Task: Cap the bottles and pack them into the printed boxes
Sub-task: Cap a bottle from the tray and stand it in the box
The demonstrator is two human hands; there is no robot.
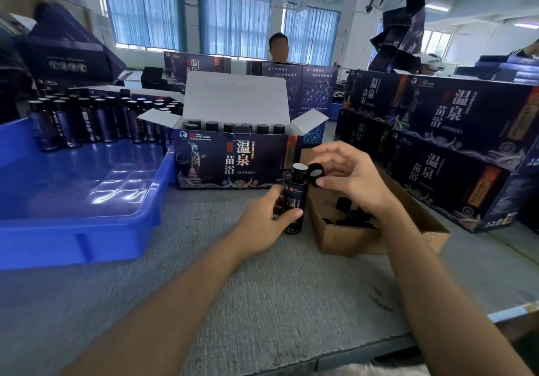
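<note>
My left hand grips the small dark labelled glass bottle upright, just near of the open printed carton; its mouth is not yet capped. My right hand pinches a black screw cap just right of that mouth, other fingers spread. A row of capped bottles already stands in the carton. Many more bottles wait in the blue plastic tray, far left.

The left hand hides much of the bottle.
</note>
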